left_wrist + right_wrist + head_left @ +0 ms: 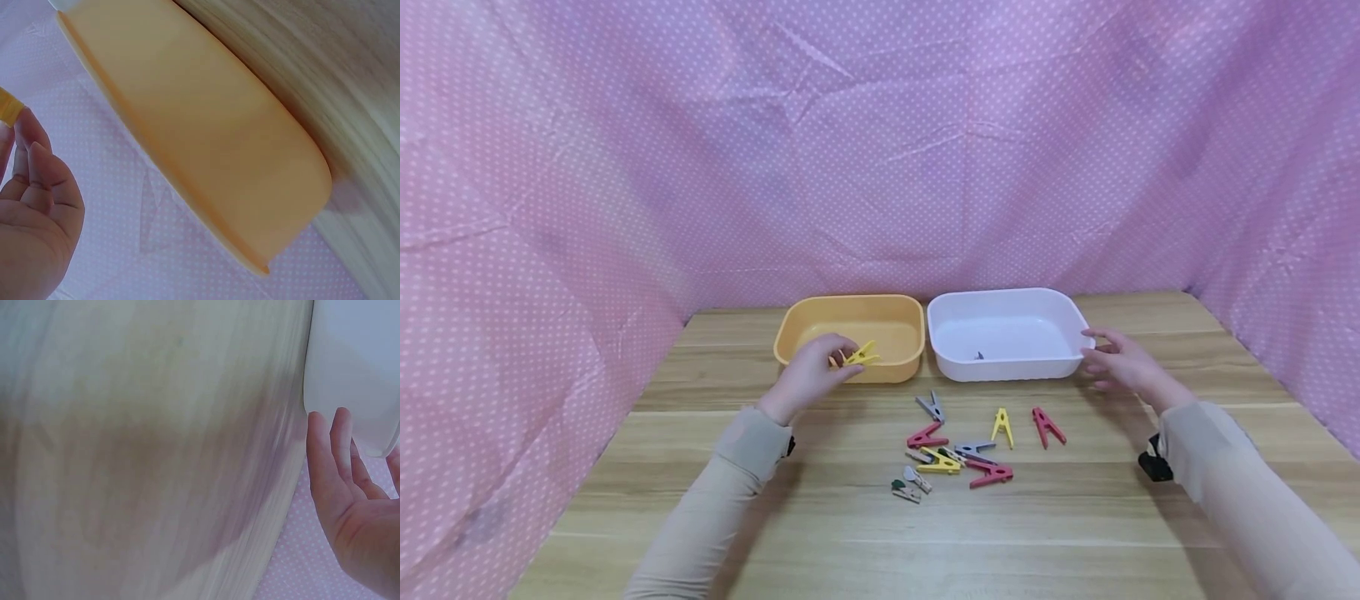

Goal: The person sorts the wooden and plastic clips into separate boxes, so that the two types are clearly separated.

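Note:
My left hand [811, 373] pinches a yellow clothespin [862, 353] over the near rim of the orange basin [790, 323]. In the left wrist view, only the tip of that clothespin [10, 107] shows at the fingertips. At the right end of the white basin [1007, 369], my right hand [1122, 363] has its fingers fairly straight against or close beside the wall. Its thumb is mostly out of the right wrist view. A small dark item [980, 356] lies inside the white basin.
In front of the basins lie several loose clothespins, among them a grey one [932, 407], a yellow one [1002, 427] and a red one [1047, 427]. Small wooden clips [906, 491] lie nearest me. A pink dotted cloth [880, 167] hangs behind the wooden table [820, 525].

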`<state>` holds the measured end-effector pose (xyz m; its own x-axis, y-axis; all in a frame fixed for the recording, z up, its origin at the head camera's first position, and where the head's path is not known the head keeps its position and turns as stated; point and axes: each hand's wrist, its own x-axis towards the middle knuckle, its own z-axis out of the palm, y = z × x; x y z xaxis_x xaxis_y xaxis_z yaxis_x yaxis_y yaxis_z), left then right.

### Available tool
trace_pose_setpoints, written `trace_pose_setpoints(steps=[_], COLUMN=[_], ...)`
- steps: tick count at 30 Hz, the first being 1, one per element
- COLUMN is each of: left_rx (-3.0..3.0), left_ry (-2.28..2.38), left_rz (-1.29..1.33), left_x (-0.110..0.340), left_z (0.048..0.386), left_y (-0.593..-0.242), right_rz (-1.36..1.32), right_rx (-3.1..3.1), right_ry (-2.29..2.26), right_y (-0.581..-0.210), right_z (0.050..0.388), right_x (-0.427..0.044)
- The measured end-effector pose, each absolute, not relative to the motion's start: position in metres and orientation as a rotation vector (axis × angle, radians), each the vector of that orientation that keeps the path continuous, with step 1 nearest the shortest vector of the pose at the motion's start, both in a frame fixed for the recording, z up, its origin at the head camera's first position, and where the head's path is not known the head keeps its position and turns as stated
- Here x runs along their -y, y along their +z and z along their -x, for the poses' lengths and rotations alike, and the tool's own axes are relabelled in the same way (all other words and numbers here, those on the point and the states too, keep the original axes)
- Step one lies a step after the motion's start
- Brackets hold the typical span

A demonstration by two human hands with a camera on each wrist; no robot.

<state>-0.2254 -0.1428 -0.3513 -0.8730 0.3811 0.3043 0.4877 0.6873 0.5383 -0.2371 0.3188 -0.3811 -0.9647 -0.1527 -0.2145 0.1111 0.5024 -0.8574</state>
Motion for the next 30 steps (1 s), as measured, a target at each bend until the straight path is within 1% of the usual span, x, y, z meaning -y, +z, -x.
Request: trace_pose_setpoints(steps=[9, 16, 24, 30], left_rx=[2.713, 2.735, 2.763, 2.823], left_ry=[-0.910, -0.862, -0.803, -0.855], left_rz=[0.703, 0.646, 0.605, 0.592], left_x=[0.149, 0.154, 0.156, 0.155], left_z=[0.225, 0.229, 0.240, 0.253], left_y=[-0.344, -0.339, -0.332, -0.323], right_rz=[0.028, 0.031, 0.023, 0.025], right_rx=[-2.480, -2.480, -2.487, -2.486], right_ry=[-1.440, -1.425, -1.421, -1.429], right_y=[-0.380, -0.379, -0.379, -0.379], right_z=[0.236, 0.236, 0.236, 0.236], right_x=[-0.318, -0.318, -0.318, -0.318])
